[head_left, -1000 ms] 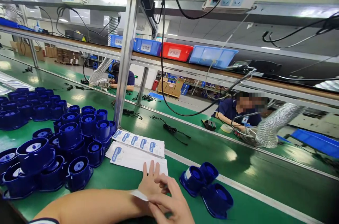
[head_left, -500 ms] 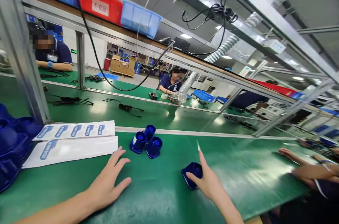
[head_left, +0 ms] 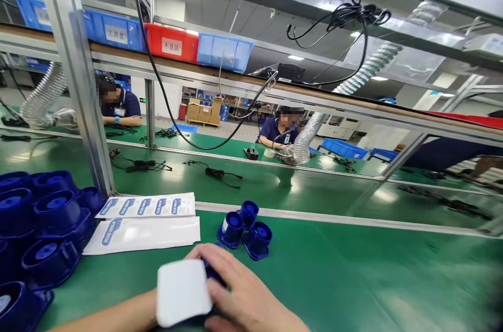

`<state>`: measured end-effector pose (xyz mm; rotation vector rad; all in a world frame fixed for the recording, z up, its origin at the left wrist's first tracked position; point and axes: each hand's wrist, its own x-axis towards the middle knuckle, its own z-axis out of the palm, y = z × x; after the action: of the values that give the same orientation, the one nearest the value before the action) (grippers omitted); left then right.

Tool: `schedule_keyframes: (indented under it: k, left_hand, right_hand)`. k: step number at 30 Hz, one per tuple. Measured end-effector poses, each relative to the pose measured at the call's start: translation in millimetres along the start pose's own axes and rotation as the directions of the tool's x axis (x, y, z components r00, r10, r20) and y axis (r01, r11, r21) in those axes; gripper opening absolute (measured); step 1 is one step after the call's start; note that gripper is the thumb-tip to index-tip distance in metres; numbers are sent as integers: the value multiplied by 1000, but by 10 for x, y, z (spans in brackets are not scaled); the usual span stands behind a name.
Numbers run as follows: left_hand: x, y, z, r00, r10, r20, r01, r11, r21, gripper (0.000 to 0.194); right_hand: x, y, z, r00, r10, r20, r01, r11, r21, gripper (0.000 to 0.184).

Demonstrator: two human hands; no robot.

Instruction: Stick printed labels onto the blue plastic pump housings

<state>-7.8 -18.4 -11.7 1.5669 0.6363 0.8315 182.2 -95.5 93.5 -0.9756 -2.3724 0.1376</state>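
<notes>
My right hand (head_left: 245, 295) is at the bottom centre, its fingers curled over a dark blue plastic part (head_left: 212, 270) that barely shows beneath them. A white rounded label (head_left: 183, 291) lies flat in front of that hand and covers its left side. From the bottom left my left forearm (head_left: 113, 315) reaches in to the label; the left hand's fingers are hidden behind the label. Just beyond, three small blue parts (head_left: 245, 227) stand together on the green belt (head_left: 353, 279).
Two white label sheets (head_left: 147, 206) lie left of centre. A pile of several blue parts (head_left: 43, 217) fills the left edge beside a metal post (head_left: 78, 75). Two people (head_left: 283, 130) work at the far bench. Cables lie on the far belt; coloured bins (head_left: 173, 41) line the shelf.
My right hand has come in from the right with the blue part to the centre. My left hand has met it there, and the white label now faces the camera. My view has swung left.
</notes>
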Motion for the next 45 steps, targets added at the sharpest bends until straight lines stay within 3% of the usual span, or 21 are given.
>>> schedule_keyframes:
  k: [2,4,7,9,12,14,16,19,25,27,30,32,34,36,38,41,45]
  left_hand:
    - [12,70,-36,998,-63,12,65,987,-144,105]
    - [13,129,-49,992,-125,31,128,927,-352,124]
    - [8,151,-28,991,-126,45,132,873,-470,139]
    - [-5,114,6,996,-69,59,87,902,-422,136]
    - [-50,15,62,997,23,74,8,923,-385,121]
    - [-87,-40,88,996,51,71,-18,915,-403,114]
    - [-115,-56,98,994,72,84,-31,909,-415,112]
    - [-134,5,94,992,75,104,-27,914,-405,107]
    - [-128,187,116,979,42,201,49,903,-426,99]
    - [-116,232,127,980,37,194,56,891,-450,98]
    - [-95,280,129,992,0,125,60,879,-473,98]
    - [-95,266,136,997,7,82,29,901,-432,96]
    - [-117,198,166,995,86,53,-63,935,-349,94]
    - [-163,95,222,985,172,22,-161,955,-250,90]
    - [-222,-5,281,977,210,-40,-213,970,-119,86]
    - [-291,-78,314,965,221,-139,-208,973,99,81]
    - [-265,-38,222,960,251,-123,-225,955,192,75]
  right_hand:
    - [-94,131,-36,989,73,-130,-57,991,122,102]
    - [-220,256,-21,931,230,-283,-170,960,221,113]
    - [-326,377,117,876,350,-333,-247,917,314,119]
    - [-325,413,244,881,361,-304,-258,908,332,106]
    - [-292,448,401,883,378,-280,-269,894,358,68]
    - [-301,473,462,879,392,-270,-279,884,374,56]
    - [-344,494,485,872,406,-272,-285,875,392,65]
    - [-423,507,465,855,424,-300,-275,860,431,97]
    - [-431,486,544,792,489,-365,-251,806,535,90]
    - [-443,496,661,819,478,-319,-233,784,576,107]
    - [-482,531,815,909,373,-185,-189,765,615,133]
    - [-476,538,833,906,386,-174,-185,730,658,130]
    - [-420,512,775,842,472,-261,-189,712,676,119]
    - [-327,459,683,766,511,-390,-187,758,625,104]
    - [-231,402,611,724,507,-468,-213,809,548,94]
    - [-150,345,598,706,517,-484,-270,828,491,95]
    - [-194,309,712,777,479,-408,-323,860,395,107]
